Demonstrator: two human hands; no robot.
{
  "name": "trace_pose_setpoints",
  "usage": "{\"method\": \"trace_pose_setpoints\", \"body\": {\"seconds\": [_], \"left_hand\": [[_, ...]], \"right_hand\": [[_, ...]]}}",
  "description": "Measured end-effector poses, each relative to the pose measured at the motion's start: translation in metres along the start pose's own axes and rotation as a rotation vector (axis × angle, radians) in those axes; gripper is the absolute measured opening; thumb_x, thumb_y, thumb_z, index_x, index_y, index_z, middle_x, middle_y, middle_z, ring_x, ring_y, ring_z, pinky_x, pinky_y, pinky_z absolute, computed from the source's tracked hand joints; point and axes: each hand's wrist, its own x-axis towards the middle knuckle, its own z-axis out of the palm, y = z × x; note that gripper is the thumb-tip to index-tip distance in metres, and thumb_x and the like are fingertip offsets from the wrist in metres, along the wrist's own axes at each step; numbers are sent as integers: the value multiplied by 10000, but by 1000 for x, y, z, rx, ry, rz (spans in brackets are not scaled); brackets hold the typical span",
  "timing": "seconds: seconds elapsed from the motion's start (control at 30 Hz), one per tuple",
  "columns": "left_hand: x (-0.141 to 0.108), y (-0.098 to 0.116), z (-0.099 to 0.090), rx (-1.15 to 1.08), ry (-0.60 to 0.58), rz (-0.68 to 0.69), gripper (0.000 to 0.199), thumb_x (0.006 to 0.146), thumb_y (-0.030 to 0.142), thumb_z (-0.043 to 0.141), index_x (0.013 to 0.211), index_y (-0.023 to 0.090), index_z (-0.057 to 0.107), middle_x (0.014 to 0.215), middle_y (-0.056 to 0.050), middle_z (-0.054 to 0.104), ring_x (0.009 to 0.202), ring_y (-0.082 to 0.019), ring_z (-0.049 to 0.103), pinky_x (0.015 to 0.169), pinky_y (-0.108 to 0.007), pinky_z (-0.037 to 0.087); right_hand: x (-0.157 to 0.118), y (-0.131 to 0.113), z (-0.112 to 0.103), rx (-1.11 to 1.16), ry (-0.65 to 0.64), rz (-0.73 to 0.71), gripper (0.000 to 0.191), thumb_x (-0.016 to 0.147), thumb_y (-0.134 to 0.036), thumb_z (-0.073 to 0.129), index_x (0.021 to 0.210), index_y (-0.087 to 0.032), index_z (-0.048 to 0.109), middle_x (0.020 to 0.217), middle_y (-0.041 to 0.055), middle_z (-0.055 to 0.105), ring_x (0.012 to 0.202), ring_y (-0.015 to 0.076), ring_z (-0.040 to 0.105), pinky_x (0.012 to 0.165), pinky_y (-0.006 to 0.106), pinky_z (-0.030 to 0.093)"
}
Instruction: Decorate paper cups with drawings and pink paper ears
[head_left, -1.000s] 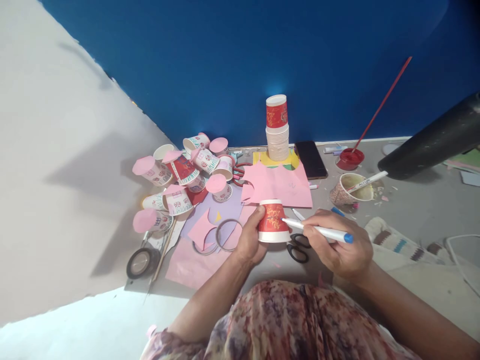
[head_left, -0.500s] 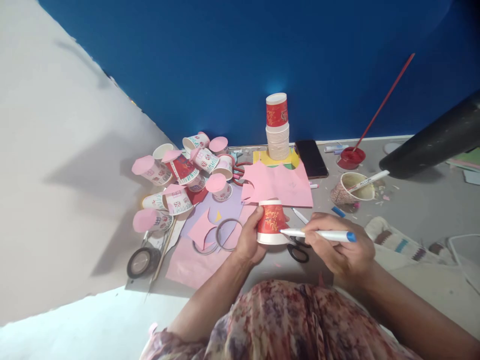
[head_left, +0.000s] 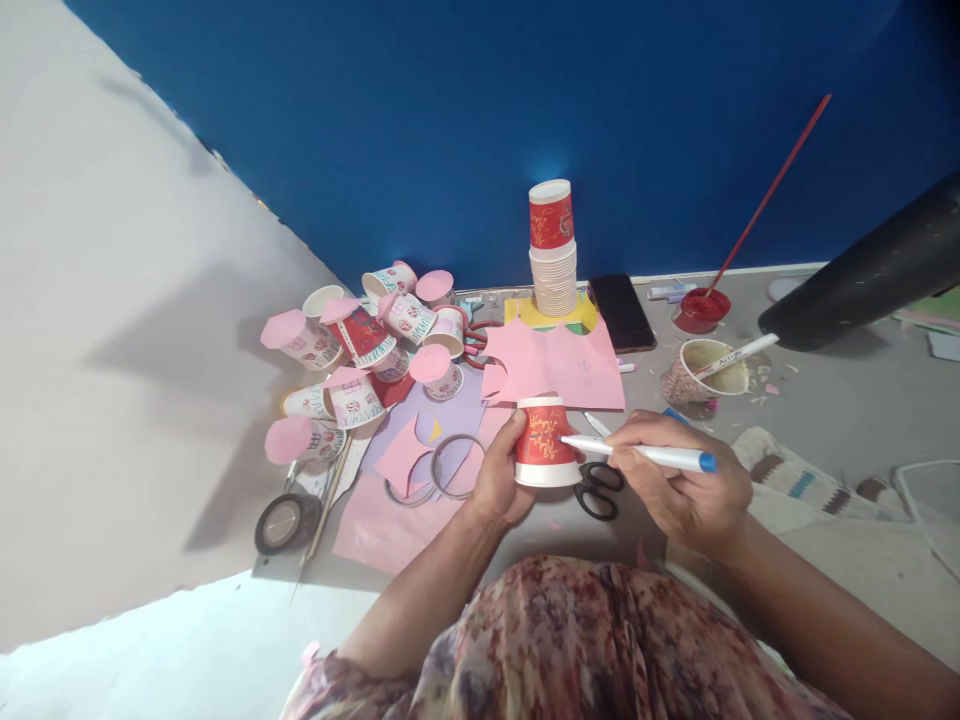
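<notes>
Upside down in my left hand [head_left: 504, 472] is a red and white paper cup [head_left: 541, 450] with gold lettering. The thumb lies along its left side; most of the other fingers are hidden behind it. My right hand [head_left: 684, 485] is closed around a white marker pen [head_left: 652, 455] with a blue end. The pen's tip is at the cup's red band, on its right half. Black-handled scissors [head_left: 598, 505] lie on the table just right of the cup, their blades out of sight.
Decorated paper cups [head_left: 360, 400] with pink paper tops crowd the left. A cup stack [head_left: 553, 270] stands behind pink paper [head_left: 555, 365], beside a phone [head_left: 622, 312]. To the right are a red paint pot [head_left: 701, 312] and a cup with a marker [head_left: 682, 375]. Black tape [head_left: 281, 525] lies front left.
The marker's tip has moved up the cup's red band, and my right hand has shifted slightly with it. My left hand still holds the cup in nearly the same place.
</notes>
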Motion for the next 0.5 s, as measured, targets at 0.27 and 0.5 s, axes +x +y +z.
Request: {"method": "trace_pose_setpoints", "body": {"seconds": [0.27, 0.5], "left_hand": [[0, 1, 0, 27, 14, -4, 515, 900, 578, 720, 1023, 79, 740, 888, -141, 793, 754, -262, 750, 755, -356, 563], [-1, 1, 0, 27, 4, -12, 516, 894, 584, 728, 998, 80, 748, 893, -139, 798, 741, -252, 754, 724, -343, 577]], "right_hand": [[1, -1, -3, 31, -53, -24, 205, 920, -85, 587, 883, -255, 696, 710, 3, 762, 578, 193, 714, 564, 313, 578], [-1, 0, -1, 23, -70, -61, 171, 955, -114, 598, 873, -243, 673, 686, -7, 741, 566, 176, 689, 556, 300, 561]]}}
